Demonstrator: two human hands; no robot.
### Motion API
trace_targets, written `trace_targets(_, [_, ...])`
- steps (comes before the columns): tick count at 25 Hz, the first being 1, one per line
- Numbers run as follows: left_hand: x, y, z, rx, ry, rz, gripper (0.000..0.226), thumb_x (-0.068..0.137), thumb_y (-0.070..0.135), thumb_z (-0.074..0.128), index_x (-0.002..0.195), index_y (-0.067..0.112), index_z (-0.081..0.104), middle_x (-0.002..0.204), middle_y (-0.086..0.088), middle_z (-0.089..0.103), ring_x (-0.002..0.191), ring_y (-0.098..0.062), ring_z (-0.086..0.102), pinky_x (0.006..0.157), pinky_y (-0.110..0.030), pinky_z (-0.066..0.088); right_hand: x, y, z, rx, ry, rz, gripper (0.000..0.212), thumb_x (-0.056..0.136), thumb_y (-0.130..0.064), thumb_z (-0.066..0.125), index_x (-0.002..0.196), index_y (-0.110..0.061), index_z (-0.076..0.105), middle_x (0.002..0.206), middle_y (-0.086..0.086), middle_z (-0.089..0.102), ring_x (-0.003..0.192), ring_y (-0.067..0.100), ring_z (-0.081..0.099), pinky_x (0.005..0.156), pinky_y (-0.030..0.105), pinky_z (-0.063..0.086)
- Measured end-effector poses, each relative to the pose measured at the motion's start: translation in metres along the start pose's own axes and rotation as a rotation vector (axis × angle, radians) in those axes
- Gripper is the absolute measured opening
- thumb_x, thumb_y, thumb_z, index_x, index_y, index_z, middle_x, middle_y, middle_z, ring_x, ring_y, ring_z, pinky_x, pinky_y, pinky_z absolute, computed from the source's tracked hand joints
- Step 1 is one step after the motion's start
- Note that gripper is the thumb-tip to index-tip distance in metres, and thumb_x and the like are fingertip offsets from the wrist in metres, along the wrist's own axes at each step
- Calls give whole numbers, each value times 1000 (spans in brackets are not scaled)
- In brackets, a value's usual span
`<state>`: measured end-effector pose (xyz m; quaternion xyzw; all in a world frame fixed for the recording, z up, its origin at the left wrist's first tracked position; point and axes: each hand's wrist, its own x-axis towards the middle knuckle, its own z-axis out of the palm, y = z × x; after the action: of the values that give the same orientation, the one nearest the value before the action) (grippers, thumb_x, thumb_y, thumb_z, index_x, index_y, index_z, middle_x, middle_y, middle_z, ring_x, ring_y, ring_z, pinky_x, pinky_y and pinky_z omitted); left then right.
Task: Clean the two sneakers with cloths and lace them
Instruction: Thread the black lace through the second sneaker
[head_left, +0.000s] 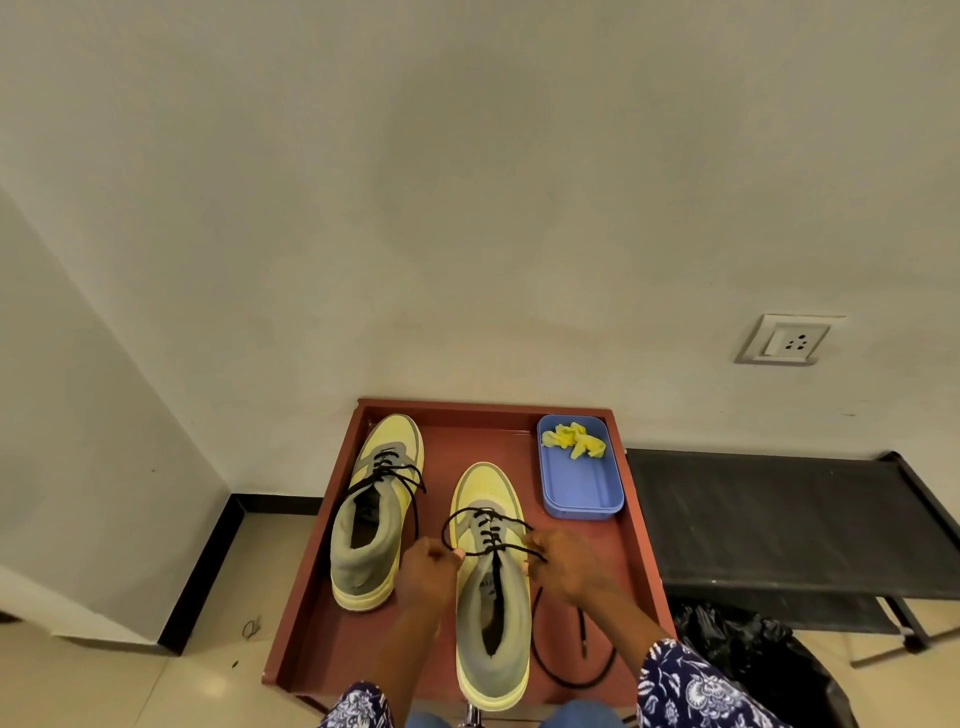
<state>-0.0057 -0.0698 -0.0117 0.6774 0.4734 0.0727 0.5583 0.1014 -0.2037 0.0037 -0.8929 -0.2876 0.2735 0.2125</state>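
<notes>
Two yellow-and-grey sneakers stand on a red-brown tray table (639, 525). The left sneaker (376, 506) has a black lace threaded through it, ends hanging loose. The right sneaker (491, 587) is partly laced with a black lace (485, 530). My left hand (428, 569) pinches the lace at that shoe's left side. My right hand (563, 564) pinches the lace at its right side. The lace's free end (566, 670) loops on the tray beside the shoe. A crumpled yellow cloth (574, 439) lies in a blue tray (579, 488).
The table stands against a white wall with a socket (784, 340). A black bench (769, 519) adjoins on the right, with a black plastic bag (743, 639) beneath it. Tiled floor (130, 686) lies to the left.
</notes>
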Motion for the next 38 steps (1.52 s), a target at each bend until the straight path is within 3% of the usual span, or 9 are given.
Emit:
trace_targets(2, [-2,6,-6,248,69,212,9,82,14,63,91,11,61,92,-5,63,89,-23,58,77,-29,42,-2,-6,-2,40,-24,-64,43,89,-9,49,131,-16,51,131,1,57,121,20,52,99,24,39])
trace_targets(6, [-5,12,-7,683,-89,532,28,89,27,54,116,29,61,128,7,49,118,-19,43,98,-29,36,-2,-15,1,23,35,-114,35,92,-11,45,124,-18,58,129,4,59,118,20,54,98,25,41])
trace_targets(8, [-6,16,-4,831,-95,551,28,92,31,47,117,32,59,129,13,49,123,-16,39,102,-32,30,-1,-18,2,-2,56,-104,31,92,-15,47,119,-19,62,123,5,62,112,22,57,94,30,45])
trace_targets(10, [-5,19,-1,899,-90,552,26,93,29,43,111,31,60,118,12,59,117,-13,48,104,-36,26,0,-19,3,-34,80,-97,29,91,-16,48,115,-19,64,120,6,63,110,23,58,92,31,47])
trace_targets(15, [2,22,-1,923,-117,516,24,92,26,40,104,28,61,106,7,66,105,-13,57,97,-35,29,-1,-21,6,-86,162,-63,25,91,-21,50,108,-20,67,113,5,66,104,24,60,85,29,47])
trace_targets(26, [3,22,-1,818,-133,477,22,89,21,41,94,19,62,100,2,65,99,-18,58,89,-35,37,-11,-28,1,-284,243,-9,26,93,-26,45,112,-25,62,117,-1,60,114,24,52,96,36,35])
trace_targets(31, [3,16,-3,761,-139,430,23,88,21,43,66,28,45,94,-1,66,94,-21,59,81,-32,42,-14,-29,2,-279,233,85,26,91,-24,44,109,-28,61,115,-2,62,114,23,52,98,41,32])
trace_targets(35, [6,14,-3,751,-121,419,16,87,18,44,78,20,56,93,-2,67,91,-22,60,77,-30,42,-13,-27,8,-230,226,157,24,90,-26,46,109,-29,61,114,-2,62,111,23,54,98,42,34])
trace_targets(38, [6,12,-2,752,-138,417,15,89,19,42,81,21,54,96,-3,66,93,-23,60,76,-29,43,-11,-28,15,-157,220,217,22,89,-27,48,106,-27,61,115,0,62,111,25,54,96,42,35])
